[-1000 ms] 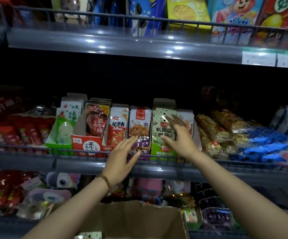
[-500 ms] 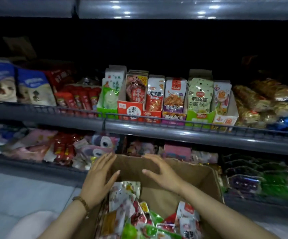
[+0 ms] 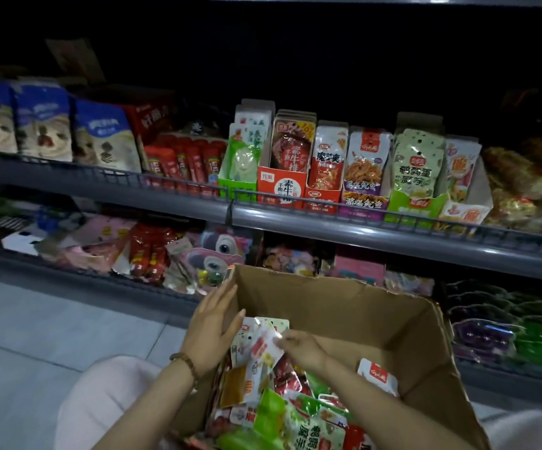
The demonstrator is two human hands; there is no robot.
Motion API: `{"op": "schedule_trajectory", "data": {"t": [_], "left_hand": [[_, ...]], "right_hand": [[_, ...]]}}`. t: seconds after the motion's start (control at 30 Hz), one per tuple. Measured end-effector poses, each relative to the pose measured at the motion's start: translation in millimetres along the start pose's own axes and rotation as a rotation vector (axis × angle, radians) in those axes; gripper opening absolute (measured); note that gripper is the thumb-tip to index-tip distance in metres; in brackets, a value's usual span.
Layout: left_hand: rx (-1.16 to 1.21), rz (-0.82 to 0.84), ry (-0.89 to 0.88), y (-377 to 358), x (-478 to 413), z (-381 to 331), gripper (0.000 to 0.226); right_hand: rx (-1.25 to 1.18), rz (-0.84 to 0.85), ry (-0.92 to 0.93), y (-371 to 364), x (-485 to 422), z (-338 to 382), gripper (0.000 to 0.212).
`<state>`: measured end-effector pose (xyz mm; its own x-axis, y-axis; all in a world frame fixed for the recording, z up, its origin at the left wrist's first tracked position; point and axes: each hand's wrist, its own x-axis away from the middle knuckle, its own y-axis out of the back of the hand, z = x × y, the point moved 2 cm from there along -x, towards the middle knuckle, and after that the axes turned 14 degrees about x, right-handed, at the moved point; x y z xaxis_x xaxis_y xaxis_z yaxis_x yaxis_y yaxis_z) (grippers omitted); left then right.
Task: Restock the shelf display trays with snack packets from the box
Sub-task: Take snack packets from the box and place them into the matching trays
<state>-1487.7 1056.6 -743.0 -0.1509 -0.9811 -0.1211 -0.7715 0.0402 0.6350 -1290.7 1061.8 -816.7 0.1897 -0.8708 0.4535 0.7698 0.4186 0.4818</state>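
Observation:
An open cardboard box (image 3: 377,316) sits low in the middle, holding several mixed snack packets (image 3: 295,414). My right hand (image 3: 299,347) reaches into it and pinches a white and red packet (image 3: 263,345) at its edge. My left hand (image 3: 211,332), fingers straight, rests against the box's left wall beside that packet. On the middle shelf stand several display trays (image 3: 281,186) filled with upright packets: green, red, purple and pale green ones.
The grey wire-fronted shelf rail (image 3: 360,228) runs across above the box. Blue and white bags (image 3: 100,138) stand at the left. The lower shelf holds pink and red packs (image 3: 146,251). Grey tiled floor (image 3: 52,326) lies to the left.
Both hands came down from the shelf trays to the box. The right hand has gone in and taken hold of a packet; the left moved to the box's left wall.

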Motion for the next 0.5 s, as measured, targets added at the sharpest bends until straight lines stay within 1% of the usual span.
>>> {"op": "schedule_trajectory", "data": {"t": [0.07, 0.13, 0.17, 0.2, 0.3, 0.37, 0.4, 0.43, 0.5], "left_hand": [[-0.002, -0.001, -0.025, 3, -2, -2, 0.065], [-0.003, 0.004, -0.065, 4, -8, -9, 0.075], [0.032, 0.017, -0.069, 3, -11, -14, 0.076], [0.106, 0.053, -0.047, 2, -14, -21, 0.075], [0.5, 0.192, 0.056, -5, -22, -51, 0.062], [0.648, 0.191, 0.082, -10, -28, -69, 0.054], [0.693, 0.168, 0.072, -11, -32, -78, 0.058], [0.698, 0.138, 0.042, -12, -35, -88, 0.066], [0.582, 0.074, -0.052, -12, -42, -106, 0.082]], "right_hand": [[-0.171, -0.055, 0.038, 24, 5, 20, 0.024], [-0.205, -0.111, 0.113, 55, 16, 43, 0.021], [-0.2, -0.129, 0.153, 69, 22, 54, 0.019], [-0.19, -0.144, 0.194, 83, 31, 66, 0.017], [-0.164, -0.184, 0.275, 117, 52, 95, 0.018], [-0.163, -0.216, 0.307, 132, 61, 109, 0.019], [-0.17, -0.241, 0.314, 139, 64, 114, 0.018], [-0.187, -0.271, 0.31, 145, 66, 119, 0.018], [-0.236, -0.327, 0.286, 154, 69, 125, 0.017]]}}
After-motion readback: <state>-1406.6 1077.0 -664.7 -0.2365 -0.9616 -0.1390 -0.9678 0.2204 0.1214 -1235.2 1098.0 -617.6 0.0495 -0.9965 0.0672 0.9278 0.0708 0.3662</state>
